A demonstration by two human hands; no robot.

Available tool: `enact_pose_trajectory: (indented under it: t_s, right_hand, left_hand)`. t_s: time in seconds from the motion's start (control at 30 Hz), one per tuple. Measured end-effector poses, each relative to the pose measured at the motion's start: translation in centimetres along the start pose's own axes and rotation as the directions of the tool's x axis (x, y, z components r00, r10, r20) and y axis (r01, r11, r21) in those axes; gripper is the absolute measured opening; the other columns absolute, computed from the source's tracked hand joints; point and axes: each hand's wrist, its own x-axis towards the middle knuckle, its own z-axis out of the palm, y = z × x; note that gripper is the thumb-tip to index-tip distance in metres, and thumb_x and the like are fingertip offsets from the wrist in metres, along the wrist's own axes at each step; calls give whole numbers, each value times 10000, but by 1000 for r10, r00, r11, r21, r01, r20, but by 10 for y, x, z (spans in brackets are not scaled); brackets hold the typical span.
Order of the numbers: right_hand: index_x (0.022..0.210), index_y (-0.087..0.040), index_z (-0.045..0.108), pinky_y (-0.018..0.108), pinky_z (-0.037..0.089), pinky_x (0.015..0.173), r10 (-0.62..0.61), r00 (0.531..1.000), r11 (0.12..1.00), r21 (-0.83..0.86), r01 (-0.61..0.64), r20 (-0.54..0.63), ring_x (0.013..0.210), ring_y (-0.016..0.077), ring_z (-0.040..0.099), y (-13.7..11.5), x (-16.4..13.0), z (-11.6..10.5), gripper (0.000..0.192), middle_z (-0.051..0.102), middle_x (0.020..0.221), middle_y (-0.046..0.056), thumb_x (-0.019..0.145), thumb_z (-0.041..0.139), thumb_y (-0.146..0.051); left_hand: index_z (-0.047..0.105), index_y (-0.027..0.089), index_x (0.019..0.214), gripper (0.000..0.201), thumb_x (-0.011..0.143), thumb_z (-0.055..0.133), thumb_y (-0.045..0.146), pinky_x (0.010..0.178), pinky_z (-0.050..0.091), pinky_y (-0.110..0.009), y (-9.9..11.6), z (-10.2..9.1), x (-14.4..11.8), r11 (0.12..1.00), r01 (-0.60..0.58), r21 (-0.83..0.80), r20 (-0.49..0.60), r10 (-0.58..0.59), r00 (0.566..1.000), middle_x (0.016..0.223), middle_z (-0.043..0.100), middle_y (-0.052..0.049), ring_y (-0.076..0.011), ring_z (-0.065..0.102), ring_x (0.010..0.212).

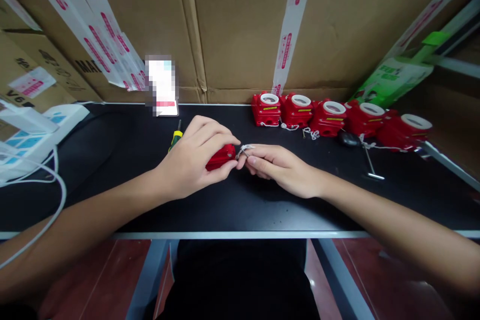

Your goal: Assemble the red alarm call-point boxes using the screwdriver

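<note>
My left hand (193, 160) is closed around a red housing (221, 156), most of it hidden under the fingers. My right hand (281, 167) pinches a thin metal rod (244, 152) between thumb and fingers, right beside the housing's end. White cord (245, 147) lies over the right fingertips; the far end of the rod is hidden. Behind my left hand, a screwdriver (176, 138) with a yellow and green handle lies partly covered.
Several red housings (265, 110) with white rings stand in a row at the back right, cords attached. A small T-shaped metal hammer (371, 162) lies before them. A lit phone (163, 87) leans on the cardboard (232, 25). Left are a power strip (48, 132) and white cables (62, 195).
</note>
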Motion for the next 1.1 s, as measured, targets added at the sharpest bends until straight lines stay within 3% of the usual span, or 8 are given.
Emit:
enact_pose_trajectory:
  t_s: [0.1,0.23,0.5,0.63,0.73,0.87,0.97,1.1]
  right_hand:
    - [1040,-150,691,240,456,635,4,998,999,46,-7,70,686,94,531,-2,-2,6,336,582,884,-2,1169,514,-405]
    - [1128,-132,717,236,497,658,1,992,1000,18,-3,129,693,93,577,-5,-3,8,347,608,893,6,1178,498,-396]
    - [961,-168,675,239,501,744,-129,984,969,-194,151,125,741,110,631,-9,-2,1,282,640,859,4,1162,527,-300]
    - [983,-170,672,261,508,793,-147,980,943,-281,179,133,797,131,650,-6,-1,1,267,663,900,24,1160,511,-288]
    - [1039,-172,671,291,497,812,-195,968,894,-378,240,155,826,154,608,-6,-2,-2,142,649,938,35,1103,552,-214]
    - [1143,-187,655,338,528,832,-280,959,863,-426,272,46,908,193,599,-7,-4,-2,173,630,1076,79,985,697,-243]
    - [1107,-216,646,335,533,798,-319,947,860,-432,272,-40,889,189,589,-7,-5,3,207,624,1046,67,995,767,-342]
    - [1069,-216,657,308,534,762,-327,941,878,-395,269,-85,829,158,606,-6,-4,10,123,655,993,43,1045,737,-306]
  left_hand:
    - [720,218,1189,144,1057,732,273,1027,564,-465,7,1,-1,997,-30,-74,-1,30,1000,1125,791,-72,-271,658,1138]
    - [741,221,1121,80,1060,746,272,1037,559,-459,10,1,-1,991,-28,-131,8,29,1000,1053,803,-51,-253,666,1116]
    - [745,216,1040,44,1020,781,233,1044,560,-430,8,2,0,974,-9,-225,14,12,1000,988,786,-35,-234,658,1078]
    - [728,203,1027,35,1035,714,172,1029,568,-430,11,2,2,973,-13,-229,10,16,1000,961,778,-35,-223,667,1038]
    - [707,205,1009,61,1031,700,149,1008,571,-424,12,2,2,973,-55,-222,-11,54,998,947,773,-30,-215,679,1009]
    - [691,200,983,77,1006,733,140,996,573,-417,12,3,2,974,-63,-219,-19,60,998,922,760,-27,-211,672,1003]
    - [683,197,969,87,995,745,141,993,578,-417,11,4,1,972,-56,-229,-16,54,998,912,757,-29,-216,678,1019]
    - [675,204,954,90,993,722,138,965,587,-416,12,4,1,971,-53,-234,-31,47,998,901,748,-27,-215,692,988]
